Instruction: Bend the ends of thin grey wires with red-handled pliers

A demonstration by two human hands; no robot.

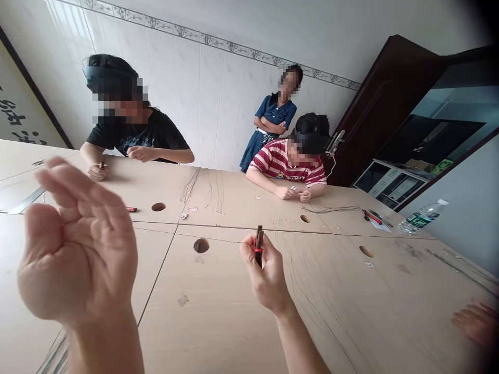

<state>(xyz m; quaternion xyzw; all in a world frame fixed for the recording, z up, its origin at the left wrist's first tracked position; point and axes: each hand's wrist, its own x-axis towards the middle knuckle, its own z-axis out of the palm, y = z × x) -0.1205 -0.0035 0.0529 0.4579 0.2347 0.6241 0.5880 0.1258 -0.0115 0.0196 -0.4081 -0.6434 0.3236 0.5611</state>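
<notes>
My left hand (78,244) is raised large at the left, palm toward the camera, its fingers loosely bent and apart from the thumb. Nothing shows in its palm. Near the middle, above the table (218,322), my right hand (268,270) is closed around small red-and-black pliers (258,246), whose jaws point up. A thin wire (210,238) runs from the pliers' side leftward toward my left hand; its far end is hidden.
Across the table sit a person in black (144,132) and one in stripes (273,161); another person (275,114) stands behind. Wire bundles (216,195), cable holes (201,245), other pliers (370,215) and a bottle (423,218) are around. Another hand (475,319) rests at right.
</notes>
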